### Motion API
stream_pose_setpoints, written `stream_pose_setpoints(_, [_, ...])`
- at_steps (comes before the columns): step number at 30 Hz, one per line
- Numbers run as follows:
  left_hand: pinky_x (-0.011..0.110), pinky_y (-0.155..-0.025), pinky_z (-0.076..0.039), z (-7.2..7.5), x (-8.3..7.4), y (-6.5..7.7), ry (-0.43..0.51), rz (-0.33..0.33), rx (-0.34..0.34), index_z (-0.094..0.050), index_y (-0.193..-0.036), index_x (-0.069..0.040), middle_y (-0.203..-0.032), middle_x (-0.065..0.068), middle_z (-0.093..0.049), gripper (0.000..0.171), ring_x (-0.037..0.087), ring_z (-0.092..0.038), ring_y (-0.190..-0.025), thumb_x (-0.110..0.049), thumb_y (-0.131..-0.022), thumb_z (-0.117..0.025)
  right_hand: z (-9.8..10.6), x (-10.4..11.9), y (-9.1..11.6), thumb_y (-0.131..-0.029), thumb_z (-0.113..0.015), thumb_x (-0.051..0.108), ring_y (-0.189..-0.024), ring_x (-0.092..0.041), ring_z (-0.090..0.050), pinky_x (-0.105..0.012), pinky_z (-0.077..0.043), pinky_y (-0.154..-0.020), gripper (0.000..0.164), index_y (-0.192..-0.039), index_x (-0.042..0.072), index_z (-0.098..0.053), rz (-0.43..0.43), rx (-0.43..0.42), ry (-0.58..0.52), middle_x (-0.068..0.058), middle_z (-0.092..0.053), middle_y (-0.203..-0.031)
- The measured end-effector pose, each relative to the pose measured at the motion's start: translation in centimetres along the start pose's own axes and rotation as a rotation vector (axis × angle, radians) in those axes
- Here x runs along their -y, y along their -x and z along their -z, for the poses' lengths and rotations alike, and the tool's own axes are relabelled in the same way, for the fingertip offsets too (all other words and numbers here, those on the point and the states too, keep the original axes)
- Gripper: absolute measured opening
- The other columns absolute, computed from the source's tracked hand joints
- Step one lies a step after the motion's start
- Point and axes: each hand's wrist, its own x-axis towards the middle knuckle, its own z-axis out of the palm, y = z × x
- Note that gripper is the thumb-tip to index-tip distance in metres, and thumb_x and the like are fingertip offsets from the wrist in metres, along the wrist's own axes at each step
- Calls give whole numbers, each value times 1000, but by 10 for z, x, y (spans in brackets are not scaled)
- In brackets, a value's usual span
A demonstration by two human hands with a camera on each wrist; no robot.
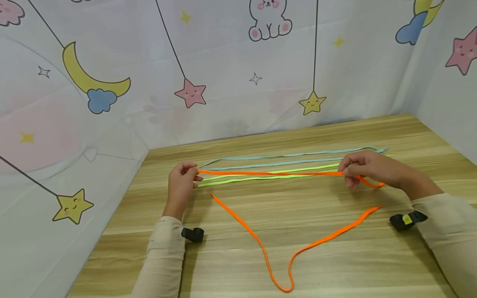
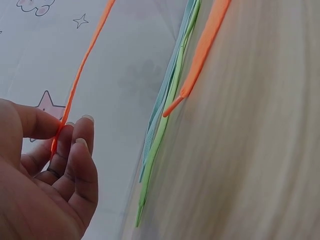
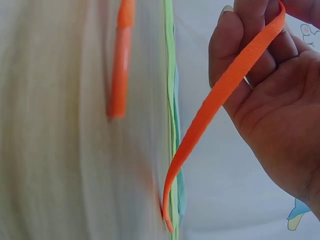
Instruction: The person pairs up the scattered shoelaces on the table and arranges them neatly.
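An orange shoelace (image 1: 268,173) is stretched nearly straight between both hands, above the table. My left hand (image 1: 179,186) pinches it near one end between thumb and index finger, the other fingers loosely bent. On the far side my right hand (image 1: 376,167) pinches the lace, and a loose tail (image 3: 215,105) hangs from it, its tip low by the tabletop in the right wrist view. Nearer the front, a second orange shoelace (image 1: 247,229) lies in a loose V, both tips showing. Behind the held lace lie a yellow-green shoelace (image 1: 223,181) and a pale blue shoelace (image 1: 257,157), each doubled lengthwise.
The wood-grain table (image 1: 328,269) ends at a white curtain (image 1: 231,62) printed with stars and moons, which also hangs along both sides. Black wrist cameras are strapped to the left sleeve (image 1: 164,252) and the right sleeve (image 1: 451,231).
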Motion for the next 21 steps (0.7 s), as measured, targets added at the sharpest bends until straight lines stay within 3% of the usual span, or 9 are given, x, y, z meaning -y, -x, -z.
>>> stream_pose_setpoints(7, [31,-69,-56,4,-1,-1,3,7,1,-61,-118,0,-106,22,-60,22,17,-68,-78,-16,-103,-57,7,-3,4,-104,-55,12,-74,-33,-63,-43,-54,-65,22,-105,-10,-59,35,-30,11,-19,-65,-81])
stream_pose_setpoints(15, [30,-66,-56,9,-3,-1,19,31,-9,-62,-115,1,-85,7,-57,20,16,-68,-74,-13,-102,-53,15,-4,13,-105,-52,9,-74,-31,-60,-41,-53,-66,22,-104,-12,-56,62,-83,13,-17,-61,-81])
stream_pose_setpoints(21, [31,-68,-56,13,-1,-3,9,44,-26,-65,-110,-3,-84,7,-54,20,17,-68,-74,-11,-102,-49,20,-7,17,-106,-52,11,-69,-28,-55,-41,-45,-58,20,-103,-8,-58,61,-162,74,-13,-57,-77])
